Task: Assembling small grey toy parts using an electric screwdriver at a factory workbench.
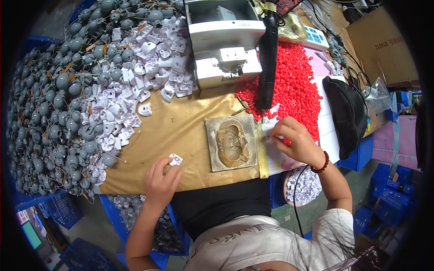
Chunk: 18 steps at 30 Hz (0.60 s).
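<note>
My left hand (pixel 162 180) rests at the front of the gold-coloured table cover with a small white plastic part (pixel 176 159) pinched at its fingertips. To the right, my right hand (pixel 296 141) is over white paper beside the red pile, thumb and fingers drawn together; whatever is between them cannot be made out. Between my hands lies a square block with a hollowed, brownish recess (pixel 232 142). Above its right edge hangs a black electric screwdriver (pixel 268 67), its bit pointing down.
Grey round parts with wires (pixel 58 104) heap up at left, bordered by white plastic pieces (pixel 131 81). A white machine (pixel 226 36) stands at the back. Small red parts (pixel 296 90) lie behind my right hand, near a black pouch (pixel 346 117). A tub of white pieces (pixel 304 186) sits below the table edge.
</note>
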Available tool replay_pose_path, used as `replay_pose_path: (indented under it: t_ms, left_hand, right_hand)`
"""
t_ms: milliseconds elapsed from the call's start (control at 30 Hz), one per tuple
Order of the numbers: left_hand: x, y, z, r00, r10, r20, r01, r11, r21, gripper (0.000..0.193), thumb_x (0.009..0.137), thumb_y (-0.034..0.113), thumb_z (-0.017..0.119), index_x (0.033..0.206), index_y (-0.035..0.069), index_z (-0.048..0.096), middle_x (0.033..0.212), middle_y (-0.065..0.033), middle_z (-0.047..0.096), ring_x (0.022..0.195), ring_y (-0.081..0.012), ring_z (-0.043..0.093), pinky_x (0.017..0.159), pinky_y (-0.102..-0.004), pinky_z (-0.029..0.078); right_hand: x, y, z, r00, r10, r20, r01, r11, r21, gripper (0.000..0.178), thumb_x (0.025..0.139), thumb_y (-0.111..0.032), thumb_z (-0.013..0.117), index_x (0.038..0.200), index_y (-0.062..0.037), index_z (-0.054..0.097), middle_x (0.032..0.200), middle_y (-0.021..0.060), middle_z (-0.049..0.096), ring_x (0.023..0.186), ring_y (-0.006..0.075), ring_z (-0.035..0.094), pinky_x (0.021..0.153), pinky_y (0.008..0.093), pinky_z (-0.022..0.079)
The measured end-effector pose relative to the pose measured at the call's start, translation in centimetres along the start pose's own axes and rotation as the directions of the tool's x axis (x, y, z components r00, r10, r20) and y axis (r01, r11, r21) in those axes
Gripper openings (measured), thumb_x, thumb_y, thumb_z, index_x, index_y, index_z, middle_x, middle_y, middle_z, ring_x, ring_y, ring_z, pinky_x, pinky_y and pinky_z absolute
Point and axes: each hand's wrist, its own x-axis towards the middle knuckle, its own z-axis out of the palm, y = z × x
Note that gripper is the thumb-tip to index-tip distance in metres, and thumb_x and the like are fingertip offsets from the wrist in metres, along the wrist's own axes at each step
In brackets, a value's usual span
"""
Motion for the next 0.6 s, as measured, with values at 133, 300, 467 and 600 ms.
replay_pose_path:
  t_ms: [133,300,467,600]
  left_hand:
    - [2.9,2.0,1.1,0.987,-0.159,-0.016,0.145,0.934,-0.326,0.023,0.079,0.002,0.077,0.101,0.005,0.069,0.108,-0.0125,0.064,0.099,-0.033,0.066,0.081,-0.0402,0.054]
    - [9.4,6.8,3.1,0.986,0.166,-0.006,-0.154,0.905,-0.396,0.027,0.079,0.001,0.078,0.104,0.004,0.068,0.109,-0.0124,0.064,0.109,-0.0331,0.062,0.093,-0.0426,0.051]
    - [10.9,7.5,3.4,0.99,-0.009,0.14,0.069,0.899,-0.432,0.045,0.078,0.005,0.081,0.119,0.007,0.064,0.121,-0.0126,0.06,0.125,-0.0334,0.053,0.106,-0.0438,0.044]
    - [9.8,5.6,1.8,0.997,-0.068,0.036,0.077,0.86,-0.505,0.054,0.078,0.009,0.082,0.127,0.009,0.061,0.129,-0.0133,0.057,0.127,-0.0345,0.052,0.108,-0.0439,0.042]
  right_hand:
    - [1.9,-2.0,0.0,0.998,-0.034,-0.06,0.047,0.97,0.239,0.022,0.082,0.003,0.071,0.103,-0.0044,0.071,0.091,0.0096,0.061,0.085,0.0264,0.062,0.075,0.0344,0.052]
    - [4.4,-3.5,2.1,0.971,-0.156,-0.18,0.205,0.932,0.299,0.02,0.08,0.003,0.078,0.097,-0.0035,0.069,0.092,0.009,0.068,0.085,0.0265,0.065,0.077,0.0362,0.052]
    - [5.4,-3.0,4.6,0.92,-0.298,-0.255,0.335,0.936,0.114,0.022,0.076,-0.003,0.081,0.094,-0.0061,0.067,0.091,0.0057,0.067,0.086,0.0256,0.064,0.075,0.0371,0.049]
    - [5.7,-2.8,5.9,0.879,-0.452,-0.149,0.435,0.89,-0.135,0.027,0.075,-0.006,0.08,0.098,-0.0054,0.068,0.098,0.0068,0.068,0.091,0.0273,0.063,0.077,0.0404,0.048]
